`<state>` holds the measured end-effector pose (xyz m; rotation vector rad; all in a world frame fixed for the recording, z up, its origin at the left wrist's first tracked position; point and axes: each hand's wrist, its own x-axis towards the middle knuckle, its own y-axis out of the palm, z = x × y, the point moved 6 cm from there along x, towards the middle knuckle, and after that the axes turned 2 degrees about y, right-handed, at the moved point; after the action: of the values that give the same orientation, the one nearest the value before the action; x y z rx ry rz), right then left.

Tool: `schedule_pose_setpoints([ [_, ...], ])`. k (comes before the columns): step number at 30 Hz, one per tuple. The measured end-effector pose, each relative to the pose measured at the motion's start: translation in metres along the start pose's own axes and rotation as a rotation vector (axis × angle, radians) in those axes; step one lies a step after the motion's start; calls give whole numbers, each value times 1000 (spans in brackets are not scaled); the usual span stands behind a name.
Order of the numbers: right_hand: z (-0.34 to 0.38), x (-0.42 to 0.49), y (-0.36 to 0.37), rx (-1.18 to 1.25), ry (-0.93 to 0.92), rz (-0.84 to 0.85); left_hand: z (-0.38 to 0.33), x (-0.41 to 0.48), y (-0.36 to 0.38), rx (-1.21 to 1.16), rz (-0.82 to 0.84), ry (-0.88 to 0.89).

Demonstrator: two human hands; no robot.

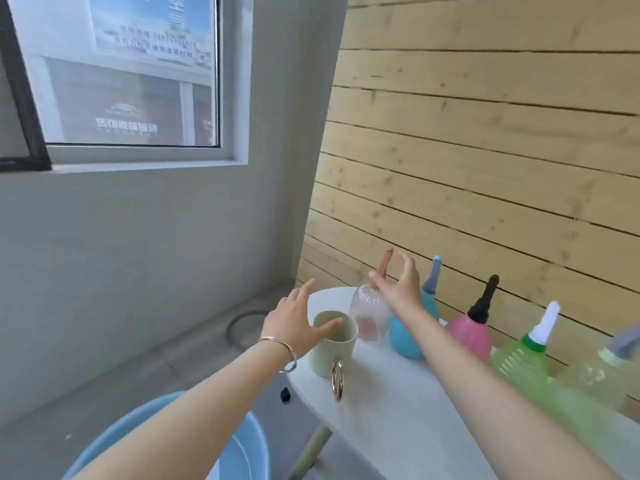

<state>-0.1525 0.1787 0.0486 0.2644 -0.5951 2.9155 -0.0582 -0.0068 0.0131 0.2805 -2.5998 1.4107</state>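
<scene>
By clear bottle point(370, 317), right hand point(398, 287) spread wide

Bottles point(467, 337) line the wall point(485, 168) side of the table point(391, 403); its near strip beside the cup point(332, 355) lies free.

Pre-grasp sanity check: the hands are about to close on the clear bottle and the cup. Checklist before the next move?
1. Right hand open: ok, fingers spread around the brown nozzle, not yet gripping.
2. Left hand open: ok, thumb at the rim of the cup; contact cannot tell.
3. Clear bottle standing on the table: ok.
4. Clearance from the blue bottle: not ok, it stands right beside the clear bottle and the right wrist passes in front of it.
5. Cup contents: cannot tell.
</scene>
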Motion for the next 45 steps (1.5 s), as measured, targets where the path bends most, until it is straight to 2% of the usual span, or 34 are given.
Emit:
schedule_pose_setpoints([
  [5,-21,24,29,-33,205,32,4,28,18,-39,35,-36],
  [9,-37,37,32,-258,207,-129,13,44,25,-128,-1,-71],
  [12,-36,35,30,-244,113,-203,12,49,21,-176,-40,-59],
  [15,8,23,19,-102,-147,-275,-1,51,3,-256,-125,20],
  [17,61,2,5,80,-368,-338,-13,48,-19,-286,-231,114],
  [19,105,-26,-5,300,-509,-307,-23,39,-44,-296,-339,225],
  [22,131,-68,-5,612,-494,-108,-28,14,-69,-354,-414,312],
  [24,124,-90,2,695,-410,-18,-22,-11,-75,-397,-400,308],
  [27,95,-113,16,747,-233,55,-8,-49,-70,-436,-326,302],
  [30,71,-123,33,676,-93,175,14,-76,-56,-661,-197,198],
  [33,62,-133,47,725,-34,319,27,-87,-39,-986,158,71],
  [35,71,-139,56,883,-28,468,20,-95,-33,-1429,478,34],
  [37,80,-142,63,1005,-11,551,21,-96,-33,-1617,543,-142],
  [38,80,-141,67,1021,14,542,30,-93,-29,-1586,519,-196],
  [40,72,-137,74,1005,68,453,45,-87,-35,-1212,248,-163],
  [43,60,-131,78,991,120,303,42,-85,-51,-1079,-1,-16],
  [45,59,-128,77,975,128,295,41,-84,-52,-988,-43,46],
])
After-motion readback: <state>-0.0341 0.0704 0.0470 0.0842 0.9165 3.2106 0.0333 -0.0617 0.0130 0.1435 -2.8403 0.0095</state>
